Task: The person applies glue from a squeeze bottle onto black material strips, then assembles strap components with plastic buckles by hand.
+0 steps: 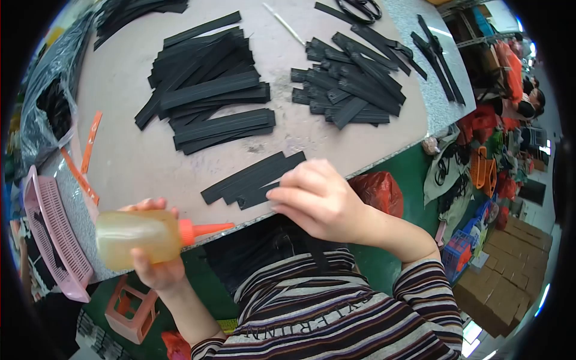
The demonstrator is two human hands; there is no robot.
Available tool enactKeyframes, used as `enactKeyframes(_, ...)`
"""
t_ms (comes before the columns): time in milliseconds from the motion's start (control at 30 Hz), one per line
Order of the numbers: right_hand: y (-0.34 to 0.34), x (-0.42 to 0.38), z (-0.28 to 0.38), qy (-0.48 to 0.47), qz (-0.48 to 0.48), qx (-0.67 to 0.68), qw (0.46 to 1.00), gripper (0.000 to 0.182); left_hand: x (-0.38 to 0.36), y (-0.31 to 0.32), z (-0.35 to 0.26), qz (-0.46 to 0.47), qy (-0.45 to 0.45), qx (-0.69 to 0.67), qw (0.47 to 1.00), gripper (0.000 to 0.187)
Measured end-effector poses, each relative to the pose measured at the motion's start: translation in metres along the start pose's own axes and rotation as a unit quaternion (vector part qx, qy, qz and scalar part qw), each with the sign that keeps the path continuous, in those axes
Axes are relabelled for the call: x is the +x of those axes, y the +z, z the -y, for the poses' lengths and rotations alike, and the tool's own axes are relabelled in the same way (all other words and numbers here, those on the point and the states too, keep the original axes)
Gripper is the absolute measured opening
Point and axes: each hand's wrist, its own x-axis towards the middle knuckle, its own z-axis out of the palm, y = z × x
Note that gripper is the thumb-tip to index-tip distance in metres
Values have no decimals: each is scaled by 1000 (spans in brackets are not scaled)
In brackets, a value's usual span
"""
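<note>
My left hand (157,270) is wrapped round a squeeze bottle (141,237) of yellowish liquid. The bottle lies on its side, its red pointed nozzle (207,229) aimed right along the table's front edge. My right hand (318,201) is closed, thumb and fingertips pinched at the right end of a black strip (255,197); the exact grip is partly hidden. That strip overlaps other flat black strips (252,174) lying fanned out near the edge. Farther back are a layered pile of wide black strips (210,78) and a heap of shorter black pieces (354,84).
A white stick (285,24) and long black straps (441,60) lie toward the back. Orange strips (90,144) and a pink basket (57,240) are at the left. Below the table's right edge hangs or stands a red plastic bag (378,192). Cardboard (504,270) lies beyond.
</note>
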Motion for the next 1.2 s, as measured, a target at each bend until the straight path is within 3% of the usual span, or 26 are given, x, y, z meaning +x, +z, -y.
enactKeyframes(100, -6, 4, 3, 82, 21, -21, 996, 28, 6, -10, -1, 16, -2, -147, 989, 72)
enactKeyframes(267, -6, 5, 3, 108, 46, 5, 993, 25, 18, 16, 1, 101, -79, -434, 892, 66)
enactKeyframes(367, -3, 5, 0, 77, 34, 2, 996, 23, 30, 40, 16, 178, -157, -437, 868, 64)
enactKeyframes(433, -5, -2, -3, 38, 57, 9, 998, 25, 29, 44, 19, 156, -162, -422, 879, 63)
enactKeyframes(500, -20, -8, -3, 62, 37, 61, 996, 21, 32, 47, 17, 155, -173, -408, 883, 61)
enactKeyframes(567, -59, -7, -12, 128, -66, 43, 989, 13, 29, 34, 15, 154, -170, -451, 863, 60)
enactKeyframes(600, -74, -10, -19, 228, -119, 93, 962, 8, 28, 28, 13, 151, -160, -446, 868, 60)
enactKeyframes(667, -88, -14, -48, 315, -228, 206, 898, 10, 28, 20, 6, 142, -140, -432, 880, 61)
enactKeyframes(700, -93, -16, -62, 349, -230, 219, 882, 16, 30, 18, 4, 137, -136, -440, 877, 63)
enactKeyframes(733, -92, -17, -73, 289, -213, -33, 933, 19, 31, 16, 2, 131, -129, -447, 875, 64)
enactKeyframes(767, -90, -16, -79, 207, -181, -279, 920, 23, 30, 14, 0, 123, -122, -454, 874, 66)
enactKeyframes(867, -69, -6, -55, 148, -184, -178, 955, 28, 23, -2, -7, 107, -50, -413, 903, 73)
enactKeyframes(933, -42, 5, -25, 17, -66, -94, 993, 27, 13, -10, -14, 21, 10, -236, 971, 72)
enactKeyframes(1000, -6, 13, -5, -74, -27, -70, 994, 26, 14, -1, -9, -97, 75, -28, 992, 71)
enactKeyframes(1100, 23, 22, -2, -142, -1, -117, 983, 28, 13, 17, -2, -83, 78, 82, 990, 70)
enactKeyframes(1200, 26, 27, -1, -163, 8, -143, 976, 30, 13, 31, 6, -69, 72, 111, 989, 66)
